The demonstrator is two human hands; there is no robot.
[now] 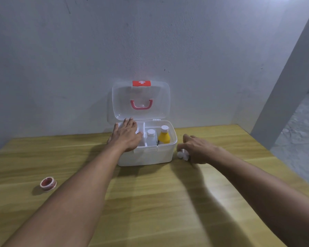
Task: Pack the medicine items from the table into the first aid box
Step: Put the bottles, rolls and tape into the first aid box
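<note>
Head view: right hand [197, 148] has its fingers [185, 138] curled round a white wad [183, 155] on the bench [168, 202], just right of the box [150, 155], while the left hand [127, 134] lies flat, fingers spread, over its left compartment.

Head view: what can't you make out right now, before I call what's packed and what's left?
- Left compartment of the first aid box: the left hand covers it, so its contents are hidden.
- White item beside the box: blurred and partly behind the right hand; its kind and the grip are unclear.
- Labels on the white bottle and yellow bottle: too small to read.
- Tape roll: print unreadable.
</note>
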